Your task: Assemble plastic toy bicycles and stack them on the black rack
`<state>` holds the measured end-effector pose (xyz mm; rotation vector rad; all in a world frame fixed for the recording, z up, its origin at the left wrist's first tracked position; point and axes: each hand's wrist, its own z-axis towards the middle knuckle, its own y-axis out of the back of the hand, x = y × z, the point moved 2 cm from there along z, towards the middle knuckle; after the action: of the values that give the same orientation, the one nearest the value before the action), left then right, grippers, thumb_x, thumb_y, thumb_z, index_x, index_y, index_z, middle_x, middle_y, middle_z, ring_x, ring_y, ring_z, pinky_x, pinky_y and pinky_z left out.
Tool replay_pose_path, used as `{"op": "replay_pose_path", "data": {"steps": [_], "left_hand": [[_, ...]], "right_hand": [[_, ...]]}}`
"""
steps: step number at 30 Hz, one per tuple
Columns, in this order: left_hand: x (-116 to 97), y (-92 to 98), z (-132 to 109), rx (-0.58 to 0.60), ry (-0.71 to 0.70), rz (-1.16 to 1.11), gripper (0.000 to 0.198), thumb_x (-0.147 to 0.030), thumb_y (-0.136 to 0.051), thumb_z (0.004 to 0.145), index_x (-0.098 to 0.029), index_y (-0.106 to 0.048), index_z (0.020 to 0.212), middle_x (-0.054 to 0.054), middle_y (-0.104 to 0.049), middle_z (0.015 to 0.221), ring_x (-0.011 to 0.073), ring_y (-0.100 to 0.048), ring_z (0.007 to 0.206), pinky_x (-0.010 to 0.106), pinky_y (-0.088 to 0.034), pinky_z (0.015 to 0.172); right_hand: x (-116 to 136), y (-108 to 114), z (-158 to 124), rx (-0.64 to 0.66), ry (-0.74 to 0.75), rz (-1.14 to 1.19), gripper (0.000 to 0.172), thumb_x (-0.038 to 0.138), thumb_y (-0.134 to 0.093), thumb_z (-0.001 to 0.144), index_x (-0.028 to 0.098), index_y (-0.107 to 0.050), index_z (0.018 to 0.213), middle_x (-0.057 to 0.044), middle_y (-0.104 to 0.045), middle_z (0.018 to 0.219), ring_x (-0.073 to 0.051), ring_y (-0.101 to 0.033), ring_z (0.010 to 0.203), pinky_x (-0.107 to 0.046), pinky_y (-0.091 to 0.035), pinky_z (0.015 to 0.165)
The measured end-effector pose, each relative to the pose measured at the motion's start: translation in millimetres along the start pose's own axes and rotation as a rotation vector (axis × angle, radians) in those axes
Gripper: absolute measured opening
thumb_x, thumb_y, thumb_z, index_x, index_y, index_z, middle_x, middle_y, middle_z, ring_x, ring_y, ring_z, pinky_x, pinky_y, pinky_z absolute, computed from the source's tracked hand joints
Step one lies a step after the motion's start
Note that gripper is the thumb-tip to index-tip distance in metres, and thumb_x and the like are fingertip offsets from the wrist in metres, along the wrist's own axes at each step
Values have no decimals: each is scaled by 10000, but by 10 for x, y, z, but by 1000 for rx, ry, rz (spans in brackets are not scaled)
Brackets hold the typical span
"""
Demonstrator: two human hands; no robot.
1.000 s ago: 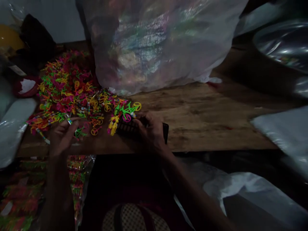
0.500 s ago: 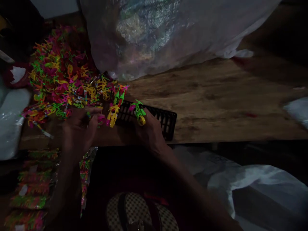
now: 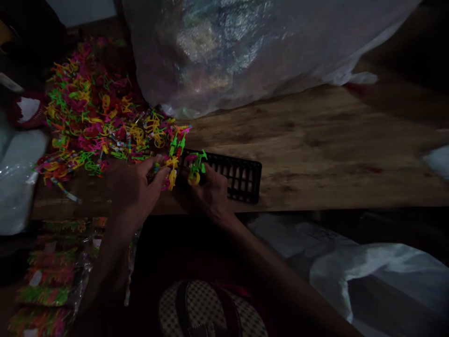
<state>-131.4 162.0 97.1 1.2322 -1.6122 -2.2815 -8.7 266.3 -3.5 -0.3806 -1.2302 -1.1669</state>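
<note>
Closer together than half a second ago: the left hand has slid right, from the edge of the pile to the yellow-and-pink toy, and the green toy bicycle has dropped slightly left with the right hand.

Left hand: fingers curled, tips bunched and touching the yellow-and-pink toy. The dim light does not show whether they grip it or only rest on it. That toy lies at the fingertips, on the near edge of the table, just left of the black tray.

Right hand: thumb and fingers pinched on the green toy bicycle, yellow wheel lowest. The bicycle sits at the fingertips, just above the knuckles in the view, over the left end of the black tray and just beside the yellow-and-pink toy, the two pieces near but apart.

Black tray: gridded, flat on the table, its left end under the right hand and its right end bare.

Pile of plastic toys: pink, yellow, green and orange, loose, spread left of both hands and reaching the left fingertips.

Wooden table: bare boards right of the tray.

Large clear bag: bulging, behind the pile and the tray, resting on the table.

Packets of toys: below the table edge, lower left – sealed, stacked.

White plastic sheet: lower right, crumpled.
</note>
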Motion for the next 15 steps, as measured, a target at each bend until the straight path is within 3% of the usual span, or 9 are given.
{"op": "replay_pose_path", "data": {"steps": [5,12,15], "left_hand": [[28,-6,-19,11,33,-33,258,-362,-632,890,-253,-764,1084,14,-758,896,159,-675,727,254,-516,691],[-26,20,40,51,74,-44,191,-348,-659,872,-260,-773,997,-14,-748,843,152,-672,713,240,-506,666],[7,126,35,-34,47,-82,191,-341,-691,859,-251,-771,1007,-17,-751,839,162,-686,724,249,-502,633]], "right_hand": [[-7,29,-42,1,45,69,149,302,-610,878,208,-593,765,-6,-604,712,-162,-566,680,-280,-449,630],[-4,6,-51,68,122,-93,98,194,-552,843,209,-560,746,-25,-593,716,-182,-554,707,-296,-447,653],[34,-39,-56,54,235,-192,52,162,-567,809,204,-585,786,-27,-602,706,-187,-535,690,-304,-430,653]]}}
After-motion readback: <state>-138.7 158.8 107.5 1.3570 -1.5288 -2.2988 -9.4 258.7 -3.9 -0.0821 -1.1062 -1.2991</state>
